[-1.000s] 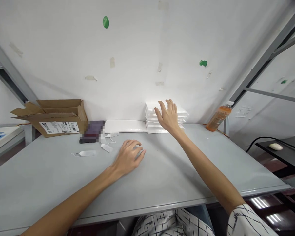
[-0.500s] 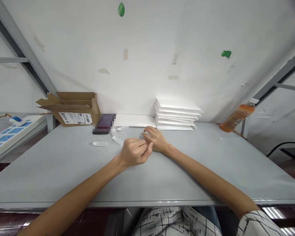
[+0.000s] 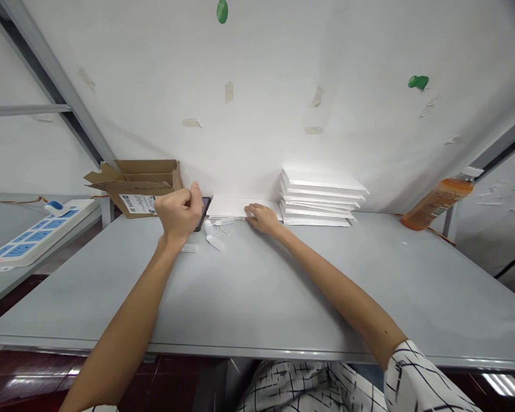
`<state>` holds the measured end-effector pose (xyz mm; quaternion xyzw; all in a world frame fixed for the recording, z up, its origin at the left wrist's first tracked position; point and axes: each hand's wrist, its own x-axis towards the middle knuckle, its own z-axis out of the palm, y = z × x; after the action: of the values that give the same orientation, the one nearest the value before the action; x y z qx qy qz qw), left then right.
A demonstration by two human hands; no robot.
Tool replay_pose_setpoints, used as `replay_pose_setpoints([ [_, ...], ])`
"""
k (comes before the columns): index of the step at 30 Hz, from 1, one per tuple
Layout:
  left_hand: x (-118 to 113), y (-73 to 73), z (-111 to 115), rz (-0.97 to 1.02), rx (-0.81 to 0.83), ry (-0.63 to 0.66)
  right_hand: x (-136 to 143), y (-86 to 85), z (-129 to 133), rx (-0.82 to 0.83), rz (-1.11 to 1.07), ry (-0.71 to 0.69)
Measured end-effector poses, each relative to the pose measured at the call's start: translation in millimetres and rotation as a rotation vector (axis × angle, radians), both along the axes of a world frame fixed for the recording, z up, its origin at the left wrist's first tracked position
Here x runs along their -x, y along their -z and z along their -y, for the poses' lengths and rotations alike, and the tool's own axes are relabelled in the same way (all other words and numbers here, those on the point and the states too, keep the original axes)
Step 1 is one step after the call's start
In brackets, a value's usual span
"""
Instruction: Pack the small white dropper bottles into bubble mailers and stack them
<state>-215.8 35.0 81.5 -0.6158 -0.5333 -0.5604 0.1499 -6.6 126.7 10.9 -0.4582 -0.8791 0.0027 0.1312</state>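
White flat packet (image 3: 232, 206) (against wall) touches right hand (image 3: 261, 218) fingers (image 3: 249, 213)

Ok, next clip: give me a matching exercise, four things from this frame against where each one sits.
Things:
1. cardboard box
2. orange bottle
3. power strip
4. stack of white envelopes

Places:
A. leaning at the table's far right
B. on the neighbouring surface, left
C. against the wall, beyond the right hand
D. far left corner of the table, behind the left hand

Pairs: 1-D, 2-A, 3-B, 4-C
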Motion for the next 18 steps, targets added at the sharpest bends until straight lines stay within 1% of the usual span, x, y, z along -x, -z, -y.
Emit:
replay_pose_setpoints([
  [2,6,-1.5,-2,0.003,-0.058,-0.072,-2,-2.2,-2,0.023,0.002,-0.007],
  [3,8,-1.9,-2,0.006,-0.073,-0.086,-3,-3.6,-3,0.030,0.005,-0.011],
  [8,6,-1.6,-4,0.002,-0.072,-0.088,-4,-12.1,-3,0.088,0.023,0.008],
  [13,3,-1.8,-3,-0.037,-0.051,-0.090,1,-18.0,-3,0.025,0.081,0.085],
  [18,4,-3.2,-1,-0.031,-0.060,-0.086,4,-26.7,-6,-0.045,0.028,0.168],
])
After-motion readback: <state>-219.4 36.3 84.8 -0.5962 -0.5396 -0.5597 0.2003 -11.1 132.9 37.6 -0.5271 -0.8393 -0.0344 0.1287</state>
